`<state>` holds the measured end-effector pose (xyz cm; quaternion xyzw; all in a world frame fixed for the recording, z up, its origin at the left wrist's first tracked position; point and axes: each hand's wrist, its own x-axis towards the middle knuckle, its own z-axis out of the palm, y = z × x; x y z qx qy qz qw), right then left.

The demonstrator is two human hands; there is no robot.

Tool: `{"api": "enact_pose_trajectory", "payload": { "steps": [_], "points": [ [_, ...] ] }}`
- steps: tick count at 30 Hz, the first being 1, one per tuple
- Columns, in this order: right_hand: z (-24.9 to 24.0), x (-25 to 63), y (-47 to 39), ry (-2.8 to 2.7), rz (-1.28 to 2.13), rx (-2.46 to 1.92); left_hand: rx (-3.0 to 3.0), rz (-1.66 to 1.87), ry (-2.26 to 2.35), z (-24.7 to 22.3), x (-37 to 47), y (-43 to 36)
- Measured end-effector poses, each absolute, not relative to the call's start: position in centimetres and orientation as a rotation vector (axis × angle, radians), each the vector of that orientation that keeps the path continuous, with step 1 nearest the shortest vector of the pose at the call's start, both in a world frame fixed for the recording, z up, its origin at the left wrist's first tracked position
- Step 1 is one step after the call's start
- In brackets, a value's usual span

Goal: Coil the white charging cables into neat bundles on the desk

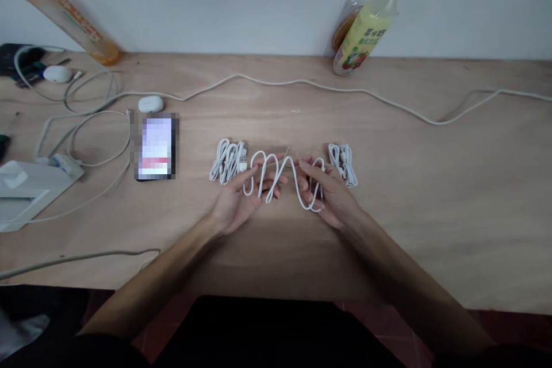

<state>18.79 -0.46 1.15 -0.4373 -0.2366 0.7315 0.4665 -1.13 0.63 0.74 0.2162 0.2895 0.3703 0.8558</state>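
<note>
A white USB cable [295, 177] hangs in loose, wavy loops between my two hands, just above the table. My left hand [236, 202] grips its left loops between thumb and fingers, with the USB plug [242, 167] by the thumb. The right-side loops are pinched in my right hand [337, 195]. A thin, pale strand shows between my fingertips, too fine to name for certain. Beyond my left hand lie bundled white cables [225, 160]. Another bundle of white cables [344, 164] lies beside my right hand.
A phone [156, 146] and a white earbud case [150, 104] lie to the left, near tangled cords and a white box-like device [32, 190]. A long white cord [276, 84] crosses the back. An orange bottle [64, 11] and a yellow bottle [366, 29] stand by the wall.
</note>
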Motion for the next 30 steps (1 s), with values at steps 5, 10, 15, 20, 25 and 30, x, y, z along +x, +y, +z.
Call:
{"api": "enact_pose_trajectory", "payload": {
  "steps": [5,10,15,20,25,30],
  "points": [
    [1.23,18.7,-0.55,-0.571,1.762,-1.077,0.478,0.77,0.613,0.55,-1.07,0.54],
    [1.16,18.75,-0.52,-0.575,1.712,-1.051,0.468,0.778,0.6,0.38,-1.11,0.57],
    [1.19,18.71,-0.57,-0.659,1.694,-1.021,0.484,0.781,0.584,0.24,-1.14,0.67],
    [1.03,18.65,-0.68,-0.752,1.678,-1.043,0.466,0.762,0.582,0.18,-0.93,0.46],
    [0.57,18.6,-0.58,-0.752,1.58,-1.097,0.434,0.759,0.621,0.48,-0.91,0.27],
    [0.31,18.67,-0.44,-0.765,1.507,-1.128,0.392,0.761,0.591,0.57,-1.17,0.53]
  ]
}}
